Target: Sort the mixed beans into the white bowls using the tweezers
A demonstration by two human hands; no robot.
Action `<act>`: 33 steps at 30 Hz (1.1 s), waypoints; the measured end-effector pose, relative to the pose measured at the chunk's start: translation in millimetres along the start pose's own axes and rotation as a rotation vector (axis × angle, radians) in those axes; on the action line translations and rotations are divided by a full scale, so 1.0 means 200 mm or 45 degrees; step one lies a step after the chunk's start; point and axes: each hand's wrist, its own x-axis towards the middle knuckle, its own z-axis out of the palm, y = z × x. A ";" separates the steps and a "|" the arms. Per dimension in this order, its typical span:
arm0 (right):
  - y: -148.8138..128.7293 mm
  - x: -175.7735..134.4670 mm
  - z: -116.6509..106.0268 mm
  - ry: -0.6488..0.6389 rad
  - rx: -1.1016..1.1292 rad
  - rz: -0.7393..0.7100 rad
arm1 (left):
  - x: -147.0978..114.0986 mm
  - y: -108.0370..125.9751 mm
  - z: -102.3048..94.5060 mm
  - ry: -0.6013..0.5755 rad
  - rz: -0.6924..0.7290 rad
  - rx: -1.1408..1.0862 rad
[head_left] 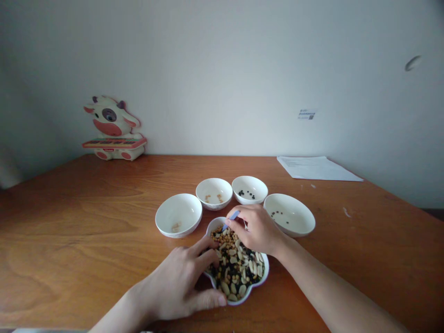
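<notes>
In front of me is a white, wavy-edged dish (266,272) full of mixed peanuts, yellow beans and dark beans. My left hand (185,273) grips its left side, with the thumb along the near rim and fingertips reaching over onto the mix. My right hand (256,229) is closed around a slim lavender plastic tool (231,219) above the far part of the dish. The tool's lower end points down at the yellow beans; its full shape is hidden by the fingers.
Four white bowls arc behind the dish: a left bowl (178,210) with a few peanuts, one (214,188) with yellow beans, one (255,185) with black beans, and a right bowl (294,212) with small dark beans. A cow toy keyboard (116,132) and papers (317,167) lie farther back.
</notes>
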 end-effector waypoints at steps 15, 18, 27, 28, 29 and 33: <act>0.01 0.01 -0.05 0.191 0.033 -0.099 | 0.00 0.00 0.00 0.047 0.026 -0.026; 0.02 0.01 -0.08 0.295 -0.020 -0.120 | -0.01 0.00 0.00 0.056 0.032 -0.022; 0.15 0.00 -0.17 0.602 -0.441 0.078 | -0.01 -0.01 0.01 0.042 0.024 -0.009; 0.17 0.00 -0.18 0.623 -0.499 0.137 | -0.01 -0.02 0.01 0.036 0.019 -0.008; 0.19 0.01 -0.18 0.633 -0.548 0.195 | -0.01 -0.02 0.01 0.032 0.015 -0.006; 0.22 0.01 -0.17 0.600 -0.646 0.367 | -0.01 -0.02 0.01 0.015 -0.002 0.001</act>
